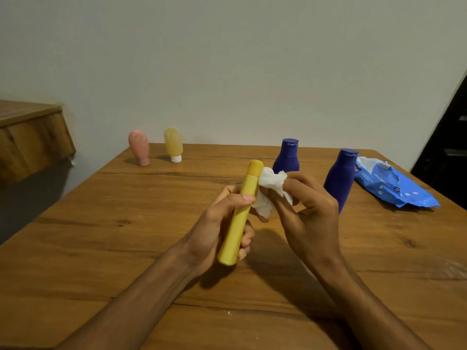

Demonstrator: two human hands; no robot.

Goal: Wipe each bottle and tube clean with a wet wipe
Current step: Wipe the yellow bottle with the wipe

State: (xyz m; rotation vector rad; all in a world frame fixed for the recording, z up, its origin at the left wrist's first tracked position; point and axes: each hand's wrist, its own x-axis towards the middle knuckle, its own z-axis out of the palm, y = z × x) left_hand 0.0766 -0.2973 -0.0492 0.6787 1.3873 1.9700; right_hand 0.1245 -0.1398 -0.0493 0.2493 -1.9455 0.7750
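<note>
Plain off-white wall (240, 59) backs a brown wooden table (126, 248) with dark grain lines and knots. Above the table's middle, the left hand (217, 231) grips a long yellow plastic tube (241, 215) around its lower half, fingers curled round the body and the thumb pressed across its front; the tube tilts with its rounded cap pointing up and away. The right hand (308, 210) pinches a crumpled white wet wipe (271, 190) between thumb and fingertips, the remaining fingers loosely spread, and presses the wipe against the tube's right side just below the cap. Behind the hands stand two dark blue plastic bottles with flip caps, one (286, 157) farther back and partly hidden by the wipe, the other (340, 178) nearer on the right. Beside that nearer bottle lies a crinkled blue wet-wipe packet (394, 185), possibly touching it. Near the far left edge, a pink squeeze tube (139, 147) and a translucent yellow squeeze tube (173, 144) stand upside down on their caps, a little apart.
</note>
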